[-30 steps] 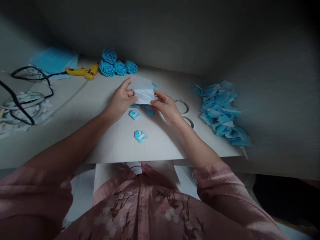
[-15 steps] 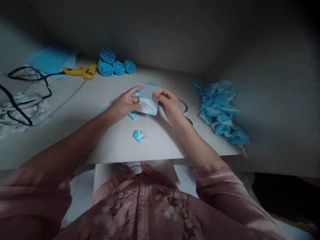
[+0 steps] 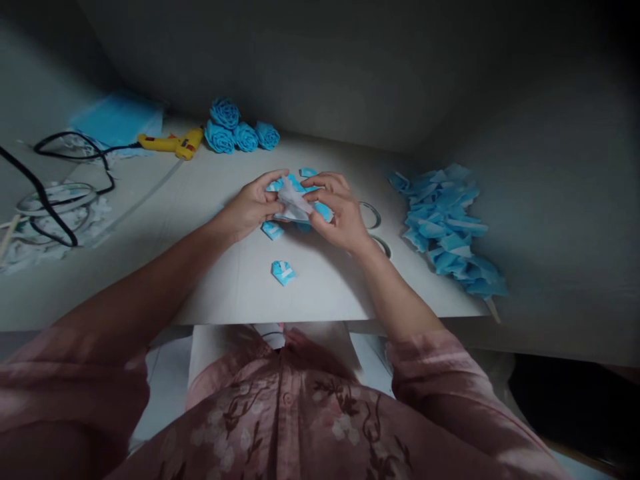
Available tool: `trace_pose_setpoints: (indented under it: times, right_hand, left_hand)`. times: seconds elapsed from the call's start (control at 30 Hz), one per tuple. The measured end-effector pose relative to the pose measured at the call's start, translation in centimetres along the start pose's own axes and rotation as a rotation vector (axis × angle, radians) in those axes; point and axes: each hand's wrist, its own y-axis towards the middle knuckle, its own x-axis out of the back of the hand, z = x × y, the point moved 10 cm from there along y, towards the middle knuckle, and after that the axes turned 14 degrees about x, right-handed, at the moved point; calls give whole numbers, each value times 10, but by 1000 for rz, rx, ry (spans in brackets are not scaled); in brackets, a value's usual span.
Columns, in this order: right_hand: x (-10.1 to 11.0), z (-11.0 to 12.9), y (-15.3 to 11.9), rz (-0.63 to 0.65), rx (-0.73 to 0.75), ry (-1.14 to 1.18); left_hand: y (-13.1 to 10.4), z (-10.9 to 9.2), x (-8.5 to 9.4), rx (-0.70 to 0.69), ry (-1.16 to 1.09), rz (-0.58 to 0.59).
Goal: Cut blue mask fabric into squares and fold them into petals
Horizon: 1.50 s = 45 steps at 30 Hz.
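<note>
A small white piece of thin material point(image 3: 294, 203), with a bluish lower edge, is held above the table between both hands. My left hand point(image 3: 255, 205) pinches its left side between thumb and fingers. On its right side, my right hand point(image 3: 336, 207) has the thumb at the lower corner and the fingers bent over the top. Small blue folded pieces lie under and around the hands, partly hidden. One folded blue piece with a white strip point(image 3: 283, 272) rests nearer the table's front edge, and another point(image 3: 272, 230) sits just below my left hand.
Blue rosettes point(image 3: 245, 136) and a yellow glue gun point(image 3: 173, 142) lie at the back left. Tape rings point(image 3: 370, 215) are beside my right wrist. A blue fabric pile point(image 3: 445, 220) is at right, white scraps point(image 3: 75, 217) at far left.
The white piece, flat and spread before, is now folded and gathered. My right hand's fingers have lifted and bent over it, and its thumb has moved down. The view has shifted slightly.
</note>
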Motion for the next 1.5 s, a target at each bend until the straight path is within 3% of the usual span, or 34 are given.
trace_pose_setpoints:
  times: [0.1,0.27,0.47,0.6,0.77,1.03,1.23,1.37,1.5]
  right_hand:
    - [4,0,2,-11,-39,51]
    - [14,-11,0,-128,-238,217]
    - [-6,-16,-7,-79,-399,359]
    - [-14,-19,-10,-107,-412,339]
    - [-10,-19,-10,-181,-376,299]
    - [-13,11,-1,11,-192,341]
    - [16,-19,-13,-304,-427,301]
    - [2,-32,-13,-238,-453,360]
    - [-6,-30,-12,-162,-452,388]
  left_hand:
    - [2,-2,6,-35,32,-43]
    - [7,-4,11,-128,223,-91]
    - [3,-6,1,-214,325,-86]
    - [0,-4,-6,-205,384,-82]
    - [2,0,-6,-147,390,-70]
    - [3,-7,6,-205,330,-109]
    - [2,-7,7,-180,288,-123]
    - [-5,-13,-1,-222,337,-132]
    - [-11,-17,-6,-264,409,-147]
